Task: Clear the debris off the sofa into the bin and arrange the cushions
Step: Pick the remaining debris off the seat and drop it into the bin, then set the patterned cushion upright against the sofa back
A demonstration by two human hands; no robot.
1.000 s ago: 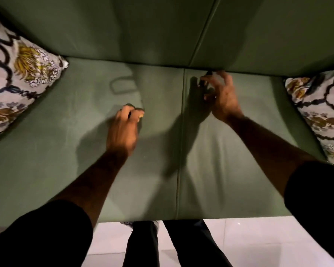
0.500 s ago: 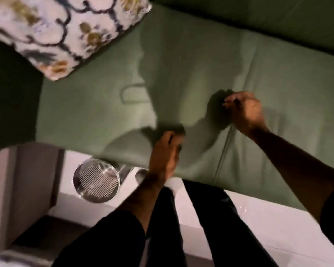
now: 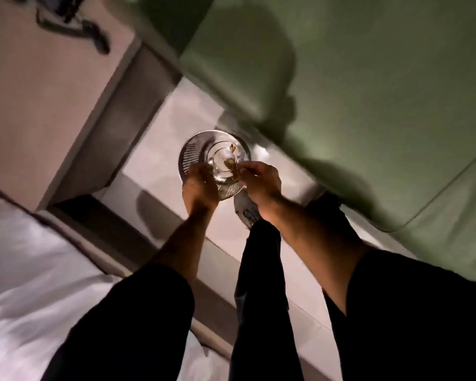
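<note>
A round metal mesh bin point(image 3: 188, 155) stands on the pale floor beside the green sofa point(image 3: 368, 92). Small yellowish bits of debris point(image 3: 232, 156) show inside it. Both my hands hover right over its opening. My left hand point(image 3: 201, 185) is seen from the back with its fingers curled down and hidden. My right hand point(image 3: 263, 180) pinches a small yellowish scrap at its fingertips above the rim. No cushion is in view. The picture is blurred by motion.
A beige cabinet point(image 3: 52, 92) with a dark cable on top stands at the upper left. White bedding point(image 3: 25, 270) fills the lower left. My black-trousered legs point(image 3: 261, 284) and one foot stand between the bin and the sofa's front edge.
My view has swung left and down from the sofa seat to the floor. Both hands have left the seat and now sit over the bin, which has come to the middle of the view.
</note>
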